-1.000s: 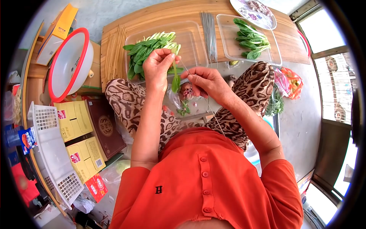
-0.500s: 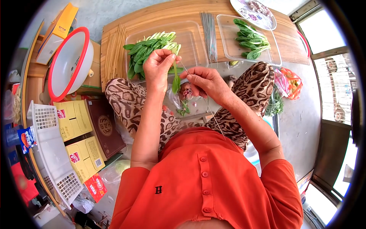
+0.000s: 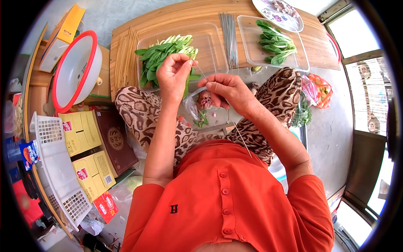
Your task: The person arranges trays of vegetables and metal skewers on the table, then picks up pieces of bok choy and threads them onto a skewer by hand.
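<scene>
My left hand (image 3: 174, 77) is closed in a pinch on a leafy green (image 3: 186, 89), whose leaf hangs mostly hidden behind the wrist. My right hand (image 3: 230, 91) grips a thin skewer (image 3: 242, 137). The skewer's upper end meets my left fingertips; its lower end reaches down over the red shirt. Beyond my left hand, a pile of leafy greens (image 3: 161, 59) fills the left part of a clear plastic tray (image 3: 212, 44). A second clear tray (image 3: 252, 52), farther right, holds more greens (image 3: 277, 44).
Wooden sticks (image 3: 125, 63) and metal skewers (image 3: 228, 38) lie on the wooden table (image 3: 176, 19). A patterned plate (image 3: 268, 10) with meat-like pieces stands at the back right. Left are a red-rimmed basin (image 3: 75, 69), yellow boxes (image 3: 82, 132) and a white basket (image 3: 56, 155). Plastic bags (image 3: 321, 90) sit right.
The leafy green in my left hand has turned, so its leaf now shows less and sits closer behind the wrist. The skewer's lower end has shifted slightly down and right.
</scene>
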`<state>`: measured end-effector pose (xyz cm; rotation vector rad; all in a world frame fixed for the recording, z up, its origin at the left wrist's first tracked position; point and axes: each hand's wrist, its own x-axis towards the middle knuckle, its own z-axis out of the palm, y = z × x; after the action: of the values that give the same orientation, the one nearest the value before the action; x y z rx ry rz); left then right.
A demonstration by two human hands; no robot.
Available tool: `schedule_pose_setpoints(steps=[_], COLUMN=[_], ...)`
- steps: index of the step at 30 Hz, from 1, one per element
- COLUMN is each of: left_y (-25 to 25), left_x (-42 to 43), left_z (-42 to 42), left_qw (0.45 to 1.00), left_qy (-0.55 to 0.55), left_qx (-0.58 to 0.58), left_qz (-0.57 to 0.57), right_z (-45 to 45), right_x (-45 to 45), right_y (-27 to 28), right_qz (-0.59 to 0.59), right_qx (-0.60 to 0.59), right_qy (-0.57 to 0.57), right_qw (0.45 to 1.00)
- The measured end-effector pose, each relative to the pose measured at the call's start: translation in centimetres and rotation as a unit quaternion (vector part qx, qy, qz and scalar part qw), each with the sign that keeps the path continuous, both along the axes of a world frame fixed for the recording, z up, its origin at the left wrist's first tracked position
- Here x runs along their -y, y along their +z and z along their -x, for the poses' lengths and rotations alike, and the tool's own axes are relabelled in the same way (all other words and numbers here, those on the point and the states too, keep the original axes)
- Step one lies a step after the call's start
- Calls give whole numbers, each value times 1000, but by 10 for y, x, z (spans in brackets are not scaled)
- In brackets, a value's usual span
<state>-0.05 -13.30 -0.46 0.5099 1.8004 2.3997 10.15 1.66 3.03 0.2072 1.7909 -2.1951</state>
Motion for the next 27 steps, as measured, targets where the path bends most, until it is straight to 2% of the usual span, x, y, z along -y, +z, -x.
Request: schedule_pose_setpoints(steps=[11,17,19,21,22,24,25,27], left_y=[1,-5,-4,-17,-27,-47,-61,-91], left_x=[0,-2,3,5,4,-1,-5,-11], left_z=[-6,-9,10,45,64,97,110,126], left_qw=[999,979,968,968,957,911,910,834], left_qy=[-44,-198,-192,-162,-138,-81,-81,1], left_qx=[-17,45,-4,-6,-20,-57,-59,-153], left_qz=[21,21,163,194,255,401,401,529], right_z=[4,9,6,-2,-5,-10,-13,-18], right_x=[-1,-16,-23,-31,-34,-39,-42,-46], right_y=[1,-5,-11,-16,-18,-20,-21,-19], right_qz=[26,17,9,2,8,16,20,24], right_qx=[-1,15,16,19,27,33,39,44], right_qy=[-20,-45,-40,-38,-41,-44,-51,-60], right_qw=[999,999,999,999,999,998,998,997])
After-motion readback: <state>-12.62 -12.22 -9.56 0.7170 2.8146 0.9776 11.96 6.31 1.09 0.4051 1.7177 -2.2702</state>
